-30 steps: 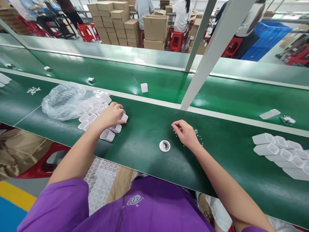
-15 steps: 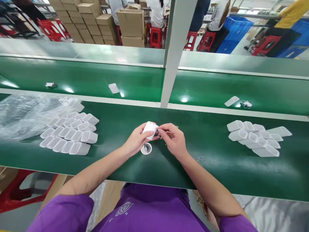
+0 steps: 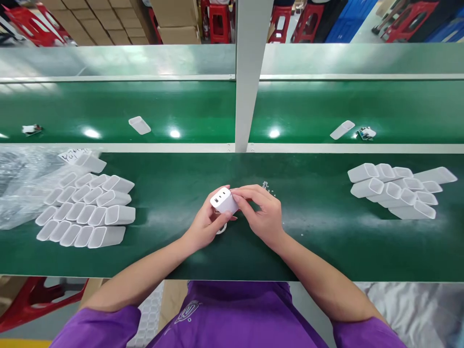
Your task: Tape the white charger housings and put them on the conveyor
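- Head view: both forearms angle in from the purple sleeves (image 3: pixel 97 326), elbows wide, wrists meeting mid-desk (image 3: pixel 163 263).
- Left hand (image 3: pixel 207 222): fingers wrapped round one white casing (image 3: pixel 229 200), thumb across its near side, holding it tilted above the desk, three dark ports facing up and left.
- Right hand (image 3: pixel 264 215): thumb and forefinger pressed together at the casing's right edge; can't tell whether anything tiny sits between them!
- One white ring (image 3: pixel 222 228) just peeks out beneath the left hand.
- Over left, open shells (image 3: pixel 119 215): four rows, twenty, plus one more beside the clear plastic bag (image 3: pixel 25 188).
- Far right, a second cluster (image 3: pixel 389 191), about eleven, some overlapping.
- Up on the green belt (image 3: pixel 195 111): two loose shells (image 3: pixel 139 125), two circuit pieces (image 3: pixel 366 133).
- Clear bits (image 3: pixel 266 186), too small to count, beyond the right hand.
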